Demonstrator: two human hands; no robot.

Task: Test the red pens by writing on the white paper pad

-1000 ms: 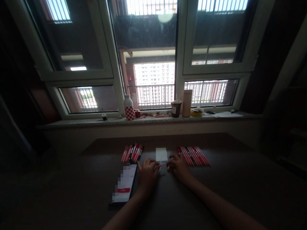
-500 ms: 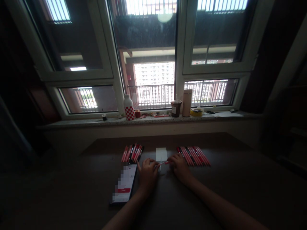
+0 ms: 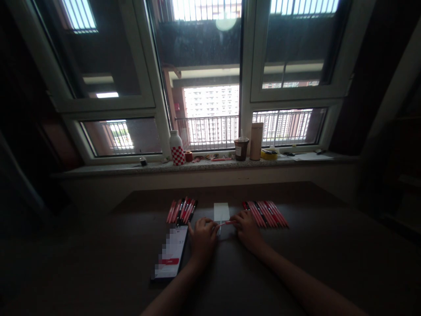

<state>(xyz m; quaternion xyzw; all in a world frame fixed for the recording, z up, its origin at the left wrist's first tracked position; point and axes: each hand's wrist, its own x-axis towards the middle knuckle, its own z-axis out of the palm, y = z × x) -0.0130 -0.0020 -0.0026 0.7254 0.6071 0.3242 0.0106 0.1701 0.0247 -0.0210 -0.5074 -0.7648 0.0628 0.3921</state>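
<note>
Both my hands rest on the dark table [image 3: 296,263] just below a small white paper [image 3: 221,211]. My left hand [image 3: 203,239] is closed, pinching one end of a thin pink pen [image 3: 226,223]. My right hand [image 3: 246,229] is closed on the pen's other end. The pen lies level between the two hands, over the lower edge of the paper. A bunch of pink and black pens [image 3: 182,210] lies left of the paper. A row of pink pens [image 3: 267,214] lies to its right, beside my right hand.
A phone [image 3: 170,258] with a lit screen lies by my left wrist. On the windowsill [image 3: 115,167] stand a red-checked white bottle [image 3: 176,149], a dark drink cup [image 3: 241,149], a tall beige flask [image 3: 256,141], yellow tape [image 3: 269,154] and papers [image 3: 311,156].
My hands, slightly apart a second ago, have come together. The pink pen now spans between them, held at both ends.
</note>
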